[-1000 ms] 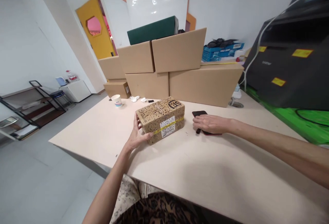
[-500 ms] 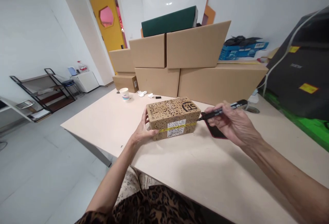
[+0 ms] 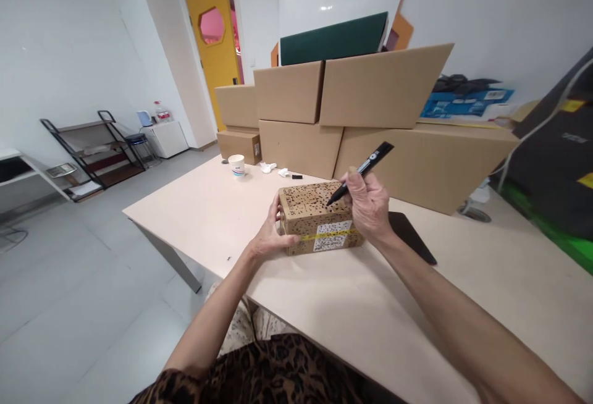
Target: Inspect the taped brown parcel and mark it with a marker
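A small cardboard box (image 3: 306, 201) covered in black dots lies on the table, with a white label and a yellow strip along its front side. My left hand (image 3: 274, 235) grips the box's left end, thumb on the front face and fingers behind. In my right hand (image 3: 369, 206) is a black marker (image 3: 365, 166), its uncapped tip down at the box's top face; whether it touches cannot be made out. The right hand covers the right part of the top. Beside that hand lies a dark phone (image 3: 410, 237), partly hidden by the wrist.
Large cardboard boxes (image 3: 301, 147) are stacked along the table's back, a dark green box (image 3: 333, 39) on top. A paper cup (image 3: 236, 166), crumpled tissue (image 3: 267, 168) and a small black cap (image 3: 297, 176) stand before them. The table's (image 3: 185, 206) left edge faces the floor.
My right hand has picked up the marker from beside the phone and brought it left over the box's top. My left hand stays on the box. The view has turned right.
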`<control>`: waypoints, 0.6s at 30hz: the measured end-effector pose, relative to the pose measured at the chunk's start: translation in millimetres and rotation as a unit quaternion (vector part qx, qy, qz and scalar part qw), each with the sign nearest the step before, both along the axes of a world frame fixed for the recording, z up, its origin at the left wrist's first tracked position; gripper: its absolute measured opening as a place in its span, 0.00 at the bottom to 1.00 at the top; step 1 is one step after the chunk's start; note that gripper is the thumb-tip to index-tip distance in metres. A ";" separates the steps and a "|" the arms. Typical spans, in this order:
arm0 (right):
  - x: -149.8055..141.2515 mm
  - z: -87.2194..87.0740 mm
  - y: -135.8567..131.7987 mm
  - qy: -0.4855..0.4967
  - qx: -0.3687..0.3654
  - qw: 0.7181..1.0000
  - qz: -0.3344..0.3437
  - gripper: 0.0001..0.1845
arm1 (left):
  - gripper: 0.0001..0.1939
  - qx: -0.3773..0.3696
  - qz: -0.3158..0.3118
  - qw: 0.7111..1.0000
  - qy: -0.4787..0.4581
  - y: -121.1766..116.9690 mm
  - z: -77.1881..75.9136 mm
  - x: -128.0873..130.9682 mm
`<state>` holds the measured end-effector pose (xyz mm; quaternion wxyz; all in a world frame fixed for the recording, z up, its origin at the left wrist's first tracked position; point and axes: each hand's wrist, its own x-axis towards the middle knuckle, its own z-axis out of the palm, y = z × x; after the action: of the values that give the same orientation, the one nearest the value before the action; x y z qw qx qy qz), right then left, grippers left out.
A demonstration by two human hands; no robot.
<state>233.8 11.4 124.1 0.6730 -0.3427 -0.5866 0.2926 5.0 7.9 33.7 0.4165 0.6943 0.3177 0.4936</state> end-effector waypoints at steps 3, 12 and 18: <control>-1.3 5.0 2.6 0.007 -0.002 0.999 0.034 0.27 | 0.72 -0.016 -0.010 0.999 -0.028 -1.0 -1.2 0.8; -2.4 13.6 3.8 -0.015 -0.092 0.973 0.211 0.27 | 0.72 -0.017 -0.009 0.999 -0.032 -1.0 0.3 1.7; -2.9 19.5 7.4 -0.015 -0.079 0.968 0.239 0.24 | 0.73 -0.023 -0.003 0.999 -0.030 -2.0 0.8 2.0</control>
<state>230.9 18.8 143.7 0.5453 -0.2488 -0.6367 0.4851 7.0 5.8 34.5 0.4438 0.6702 0.3140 0.5053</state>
